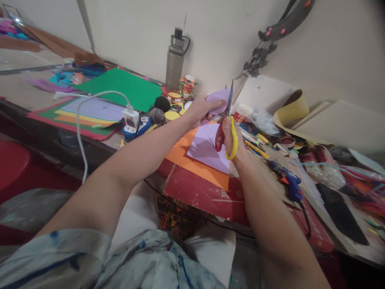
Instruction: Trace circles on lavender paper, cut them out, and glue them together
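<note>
Pinching purple piece (pixel 217 96) between thumb and fingers of left hand (pixel 207 107), raised clear of red board (pixel 204 190), apparently to steady paper and leave room beneath for blades. Gripping scissors (pixel 232 122) in right hand (pixel 240 141), closed about red and yellow loops, with blades aimed up and away from body, probably tilted so to meet paper from the right side. Located piece right at blades, seemingly between both; cannot tell exact contact. Below hands, found purple sheet (pixel 204 154) lying on orange sheet (pixel 180 156), in turn on red board, perhaps to spare surface underneath. To the right, apart from both hands, noted glue gun (pixel 291 184), likely laid there for reach without crowding. Toward wall (pixel 129 36), saw bottle (pixel 174 66) upright, plausibly out of elbow range. To the left, saw charger (pixel 131 119) seated on blue socket (pixel 144 125), presumably for power. Counted: one scissors, two loops, one held piece, at least one purple sheet, one orange sheet, at least one red board, one glue gun, one bottle, one charger, one white cable (pixel 78 128), one cup (pixel 242 112) just past right hand, one black ball (pixel 162 103), one grey ball (pixel 157 116), one large green sheet (pixel 120 88). Could not settle number of lids (pixel 172 116) behind left hand; too crowded.
</note>
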A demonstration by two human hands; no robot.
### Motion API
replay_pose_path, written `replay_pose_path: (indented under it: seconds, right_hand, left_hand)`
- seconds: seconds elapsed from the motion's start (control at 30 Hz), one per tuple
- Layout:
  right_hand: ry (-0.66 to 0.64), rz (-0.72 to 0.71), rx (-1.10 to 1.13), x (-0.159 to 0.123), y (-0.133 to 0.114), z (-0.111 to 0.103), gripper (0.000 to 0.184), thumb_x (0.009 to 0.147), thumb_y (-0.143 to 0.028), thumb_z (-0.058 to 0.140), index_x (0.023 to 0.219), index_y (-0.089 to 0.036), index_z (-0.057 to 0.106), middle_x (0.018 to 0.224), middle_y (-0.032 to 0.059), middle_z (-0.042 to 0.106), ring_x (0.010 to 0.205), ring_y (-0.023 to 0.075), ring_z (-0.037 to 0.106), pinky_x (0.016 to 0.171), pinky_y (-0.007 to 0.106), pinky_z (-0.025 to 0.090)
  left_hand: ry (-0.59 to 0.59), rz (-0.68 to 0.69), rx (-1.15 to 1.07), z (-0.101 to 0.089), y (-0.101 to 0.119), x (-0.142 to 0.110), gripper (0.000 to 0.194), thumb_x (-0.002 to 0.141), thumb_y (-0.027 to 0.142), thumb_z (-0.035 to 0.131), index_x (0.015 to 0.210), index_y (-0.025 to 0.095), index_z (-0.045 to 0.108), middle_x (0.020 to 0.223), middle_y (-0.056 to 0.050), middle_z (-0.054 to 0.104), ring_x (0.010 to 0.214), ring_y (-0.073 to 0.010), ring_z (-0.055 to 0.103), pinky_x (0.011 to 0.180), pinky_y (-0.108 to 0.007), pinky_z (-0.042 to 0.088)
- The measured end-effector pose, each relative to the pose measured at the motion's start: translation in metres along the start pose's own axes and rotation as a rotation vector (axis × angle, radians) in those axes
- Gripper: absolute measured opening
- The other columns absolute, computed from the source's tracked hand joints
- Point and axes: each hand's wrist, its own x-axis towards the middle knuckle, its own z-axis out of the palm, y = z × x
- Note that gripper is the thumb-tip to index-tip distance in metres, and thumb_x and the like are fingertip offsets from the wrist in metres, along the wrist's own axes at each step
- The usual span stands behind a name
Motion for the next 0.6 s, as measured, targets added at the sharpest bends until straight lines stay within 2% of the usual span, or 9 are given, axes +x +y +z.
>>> replay_pose_path:
  seconds: [0.2, 0.37, 0.6]
  right_hand:
    - [0.007, -0.047, -0.033, 0.0005, 0.0031, -0.0022, 0.076, 0.085, -0.104, 0.056, 0.098, -0.029, 0.049, 0.064, -0.0078, 0.049, 0.045, 0.0119, 0.049, 0.040, 0.028, 0.040]
    - [0.046, -0.041, -0.051, -0.0014, -0.0012, -0.0002, 0.074, 0.089, -0.101, 0.055, 0.098, -0.027, 0.051, 0.063, -0.0079, 0.049, 0.041, 0.0097, 0.045, 0.038, 0.026, 0.034]
    - [0.066, -0.016, -0.017, -0.0016, 0.0001, 0.0004, 0.070, 0.090, -0.095, 0.061, 0.099, -0.026, 0.054, 0.066, -0.0063, 0.051, 0.045, 0.0092, 0.046, 0.039, 0.024, 0.039]
  left_hand:
    - [-0.015, -0.028, 0.034, -0.0005, 0.0031, -0.0012, 0.026, 0.107, 0.017, 0.071, 0.082, 0.015, 0.065, 0.069, -0.001, 0.071, 0.046, -0.0029, 0.037, 0.051, -0.027, 0.022]
    - [-0.040, -0.031, 0.010, -0.0025, 0.0037, 0.0001, 0.023, 0.106, 0.017, 0.072, 0.084, 0.015, 0.065, 0.069, -0.001, 0.072, 0.046, -0.0038, 0.038, 0.052, -0.027, 0.023]
    - [-0.055, -0.057, 0.039, -0.0079, 0.0055, 0.0028, 0.020, 0.106, 0.019, 0.074, 0.088, 0.013, 0.067, 0.072, -0.001, 0.070, 0.049, -0.0028, 0.035, 0.053, -0.025, 0.025]
